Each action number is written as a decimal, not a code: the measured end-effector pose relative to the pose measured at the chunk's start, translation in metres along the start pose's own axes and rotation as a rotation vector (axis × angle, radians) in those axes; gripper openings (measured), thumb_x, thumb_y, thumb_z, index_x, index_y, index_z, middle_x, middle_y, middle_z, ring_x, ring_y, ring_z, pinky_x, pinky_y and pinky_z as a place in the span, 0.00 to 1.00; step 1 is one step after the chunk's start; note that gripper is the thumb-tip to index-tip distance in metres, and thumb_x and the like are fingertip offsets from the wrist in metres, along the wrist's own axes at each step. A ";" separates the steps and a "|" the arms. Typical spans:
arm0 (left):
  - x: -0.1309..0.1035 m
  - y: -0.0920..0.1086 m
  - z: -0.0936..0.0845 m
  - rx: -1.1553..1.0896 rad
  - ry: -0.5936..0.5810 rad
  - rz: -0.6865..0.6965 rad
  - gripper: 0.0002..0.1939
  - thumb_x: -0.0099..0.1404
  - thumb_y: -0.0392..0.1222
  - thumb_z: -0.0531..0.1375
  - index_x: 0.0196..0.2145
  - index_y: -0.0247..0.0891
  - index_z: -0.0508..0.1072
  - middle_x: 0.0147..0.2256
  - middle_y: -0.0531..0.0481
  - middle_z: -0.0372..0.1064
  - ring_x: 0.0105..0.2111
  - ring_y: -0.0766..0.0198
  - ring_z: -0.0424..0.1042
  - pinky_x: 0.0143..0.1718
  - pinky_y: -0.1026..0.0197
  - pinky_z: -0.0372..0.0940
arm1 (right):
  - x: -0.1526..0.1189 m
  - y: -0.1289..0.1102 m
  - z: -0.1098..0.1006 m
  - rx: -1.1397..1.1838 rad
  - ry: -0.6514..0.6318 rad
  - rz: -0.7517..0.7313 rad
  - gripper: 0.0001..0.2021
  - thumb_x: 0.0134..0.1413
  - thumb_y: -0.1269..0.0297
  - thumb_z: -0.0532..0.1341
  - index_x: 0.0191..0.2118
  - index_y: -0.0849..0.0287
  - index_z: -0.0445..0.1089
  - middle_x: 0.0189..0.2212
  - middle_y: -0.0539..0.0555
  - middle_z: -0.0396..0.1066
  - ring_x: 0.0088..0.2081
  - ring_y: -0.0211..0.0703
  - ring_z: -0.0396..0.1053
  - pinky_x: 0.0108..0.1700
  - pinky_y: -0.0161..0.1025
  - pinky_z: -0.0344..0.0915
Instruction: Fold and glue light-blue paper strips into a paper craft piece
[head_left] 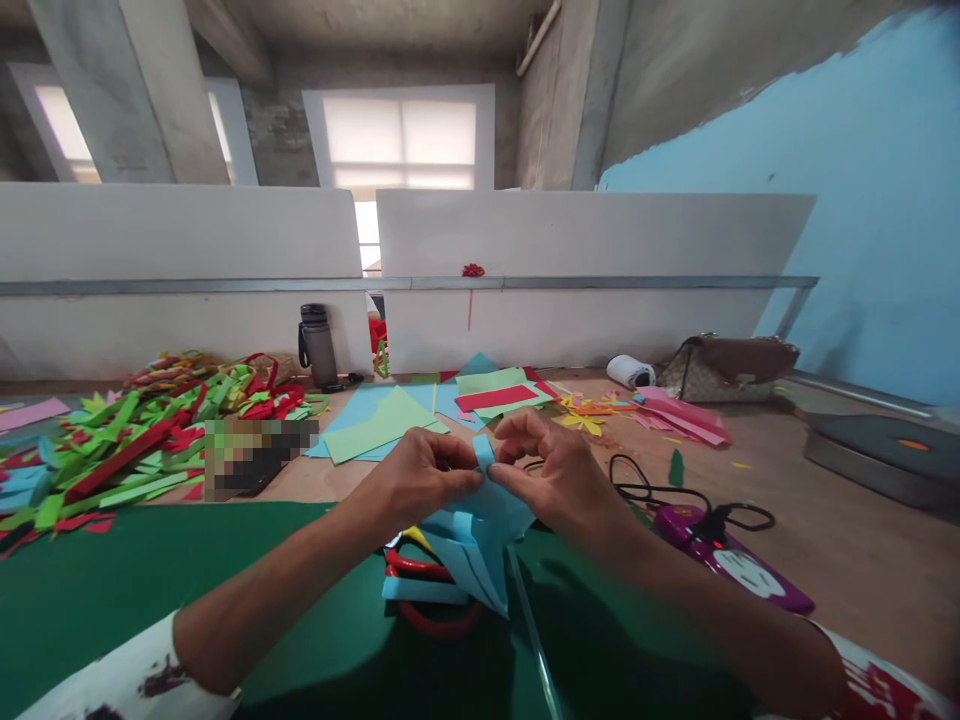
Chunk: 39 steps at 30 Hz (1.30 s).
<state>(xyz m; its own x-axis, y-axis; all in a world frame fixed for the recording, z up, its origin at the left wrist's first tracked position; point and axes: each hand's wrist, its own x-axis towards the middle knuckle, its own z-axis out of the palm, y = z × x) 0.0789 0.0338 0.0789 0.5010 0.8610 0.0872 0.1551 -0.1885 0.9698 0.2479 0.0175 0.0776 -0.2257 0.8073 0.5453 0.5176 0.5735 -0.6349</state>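
Note:
Pinched between the fingers of my left hand [429,468] and my right hand [546,465] is a narrow light blue paper strip [484,452], held upright at the middle. Below both hands, a folded light blue paper piece [469,545] with several flaps hangs over the green mat [315,590]. A clear thin stick [534,640] runs from beneath it toward the near edge. Red-handled scissors [416,568] lie partly hidden behind the blue paper, with another blue strip [424,591] across their handles.
Green and red paper strips [142,430] are heaped at left by a grey bottle [319,345]. Coloured sheets [386,425] lie ahead. A purple power strip [731,560] with black cables, pink paper [686,415] and a brown bag [731,370] are at right.

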 end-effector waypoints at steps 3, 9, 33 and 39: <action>0.000 -0.002 0.002 -0.040 0.038 0.026 0.03 0.50 0.35 0.60 0.23 0.32 0.72 0.18 0.58 0.60 0.18 0.75 0.53 0.19 0.70 0.50 | -0.002 0.000 0.000 -0.008 0.013 -0.026 0.10 0.43 0.74 0.61 0.34 0.58 0.62 0.26 0.48 0.68 0.30 0.39 0.69 0.32 0.35 0.64; -0.003 0.002 0.006 -0.020 0.082 0.080 0.03 0.49 0.35 0.60 0.21 0.31 0.71 0.17 0.57 0.57 0.18 0.74 0.53 0.19 0.69 0.50 | -0.005 -0.002 0.000 -0.083 0.050 -0.098 0.11 0.45 0.74 0.60 0.37 0.57 0.62 0.27 0.48 0.68 0.32 0.39 0.69 0.33 0.35 0.64; -0.007 -0.003 0.011 0.200 0.180 0.320 0.05 0.51 0.30 0.57 0.20 0.33 0.70 0.22 0.55 0.60 0.23 0.70 0.57 0.25 0.67 0.53 | -0.012 0.014 0.016 -0.076 0.136 -0.371 0.18 0.51 0.77 0.53 0.47 0.56 0.54 0.29 0.49 0.65 0.34 0.40 0.69 0.40 0.38 0.65; -0.007 -0.007 0.011 0.255 0.232 0.383 0.06 0.53 0.29 0.57 0.20 0.33 0.70 0.22 0.54 0.60 0.24 0.70 0.56 0.25 0.67 0.53 | -0.013 0.015 0.017 -0.026 0.170 -0.356 0.22 0.49 0.79 0.54 0.50 0.56 0.55 0.29 0.48 0.64 0.34 0.38 0.67 0.42 0.38 0.64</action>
<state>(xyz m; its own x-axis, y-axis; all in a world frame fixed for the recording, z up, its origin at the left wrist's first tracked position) 0.0832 0.0239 0.0693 0.3654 0.7845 0.5011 0.2150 -0.5949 0.7745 0.2447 0.0183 0.0517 -0.2558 0.5226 0.8133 0.4525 0.8082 -0.3770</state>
